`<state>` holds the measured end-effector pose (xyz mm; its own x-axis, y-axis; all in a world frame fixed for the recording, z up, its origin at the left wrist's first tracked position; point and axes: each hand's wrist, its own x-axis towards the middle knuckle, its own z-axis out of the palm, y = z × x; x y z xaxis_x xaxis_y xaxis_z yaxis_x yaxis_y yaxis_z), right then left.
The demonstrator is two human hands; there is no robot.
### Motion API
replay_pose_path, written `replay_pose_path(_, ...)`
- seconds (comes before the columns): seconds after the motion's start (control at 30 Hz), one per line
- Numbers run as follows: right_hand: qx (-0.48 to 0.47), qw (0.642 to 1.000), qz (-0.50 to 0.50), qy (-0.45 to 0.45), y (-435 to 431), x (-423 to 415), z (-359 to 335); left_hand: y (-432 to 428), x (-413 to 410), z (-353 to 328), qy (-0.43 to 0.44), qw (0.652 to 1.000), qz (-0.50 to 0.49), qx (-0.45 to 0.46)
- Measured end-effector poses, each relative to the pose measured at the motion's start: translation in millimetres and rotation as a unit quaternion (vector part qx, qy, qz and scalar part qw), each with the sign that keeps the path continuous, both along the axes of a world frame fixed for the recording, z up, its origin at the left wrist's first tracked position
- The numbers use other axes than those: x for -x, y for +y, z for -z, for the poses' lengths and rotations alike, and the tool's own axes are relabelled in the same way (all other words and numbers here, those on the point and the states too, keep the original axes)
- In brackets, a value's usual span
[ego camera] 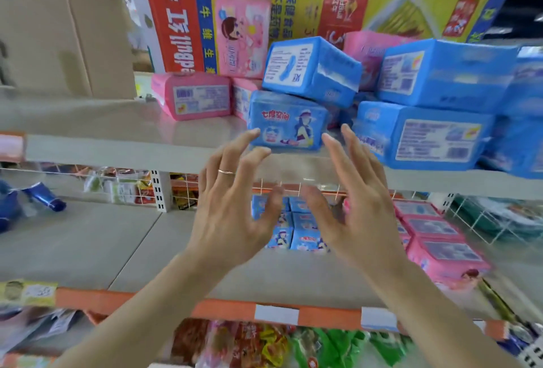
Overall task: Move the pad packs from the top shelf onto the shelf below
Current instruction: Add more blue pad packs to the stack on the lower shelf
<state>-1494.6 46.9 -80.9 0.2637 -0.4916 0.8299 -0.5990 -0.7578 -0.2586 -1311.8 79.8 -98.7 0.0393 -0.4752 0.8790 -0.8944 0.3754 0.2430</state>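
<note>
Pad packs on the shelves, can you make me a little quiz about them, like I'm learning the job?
1. True or false: the left hand and the right hand each grip a pack.
2. The front pack, at the edge of the top shelf and nearest the fingertips, is: A pink, B blue, C green.
3. Which two colours of packs already sit on the shelf below?
Key: 1 false, both hands are open and hold nothing. 2 B. 3 blue packs and pink packs.
</note>
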Motion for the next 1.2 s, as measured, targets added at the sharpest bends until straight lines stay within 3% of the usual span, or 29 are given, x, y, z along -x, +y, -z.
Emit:
replay_pose_path(0.1, -0.028, 0.999, 0.025, 0.021, -11.0, -9.4, -19.3, -11.8, -8.2, -24.7, 0.009, 1.000, -0.023, -0.010)
replay_pose_path(0.3, -0.094, 0.992, 0.078, 0.038, -31.4, -29.0, -45.9, -37.5, -18.8, -55.1, 0.049, 0.988, -0.007, -0.146)
replay_pose_path(0.47, -0.165, 0.980, 0.109, 0.023, -46.6, -33.7, -53.4, -48.5, -23.1, -67.6, 0.079, 0.977, -0.006, -0.199)
replay_pose_path(0.57, -0.197, 0.979, 0.029, -0.050, -49.0, -34.1, -59.5, -45.2, -27.7, -71.8, 0.125, 0.975, 0.067, -0.170)
replay_pose_path(0.77, -0.151, 0.968, -0.089, -0.181, -30.1, -29.6, -64.1, -29.1, -35.8, -68.4, 0.193, 0.971, 0.117, -0.084)
replay_pose_path(1.0, -0.119, 0.953, -0.160, -0.230, -12.1, -19.6, -52.5, 7.4, -31.1, -63.6, 0.233, 0.964, 0.117, -0.042)
replay_pose_path(1.2, -0.102, 0.944, -0.208, -0.236, -3.1, -2.5, -41.3, 32.1, -4.8, -45.3, 0.303, 0.939, 0.162, -0.024)
